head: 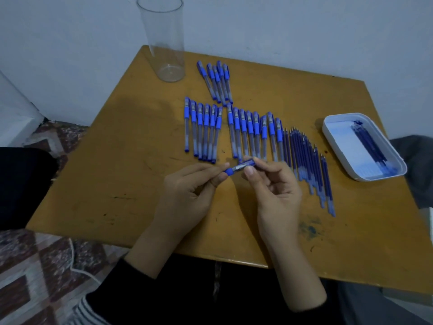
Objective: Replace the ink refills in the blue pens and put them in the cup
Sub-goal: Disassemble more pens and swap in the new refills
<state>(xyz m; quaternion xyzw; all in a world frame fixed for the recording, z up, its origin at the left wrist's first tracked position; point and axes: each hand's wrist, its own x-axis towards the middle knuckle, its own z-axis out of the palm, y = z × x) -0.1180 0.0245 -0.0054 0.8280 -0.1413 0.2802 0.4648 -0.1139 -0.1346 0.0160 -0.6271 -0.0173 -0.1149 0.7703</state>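
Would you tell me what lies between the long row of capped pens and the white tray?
In the head view, a fan of loose blue refills lies there, then bare table up to the tray.

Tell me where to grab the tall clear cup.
Grip the cup low round its side, coming from the near side: it stands upright, tall and narrow, so a high hold may tip it, and a wall is behind it.

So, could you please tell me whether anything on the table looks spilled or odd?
Yes: a blue ink smudge stains the table near its front edge, right of the right hand, which holds a pen. The white tray is smeared blue inside too.
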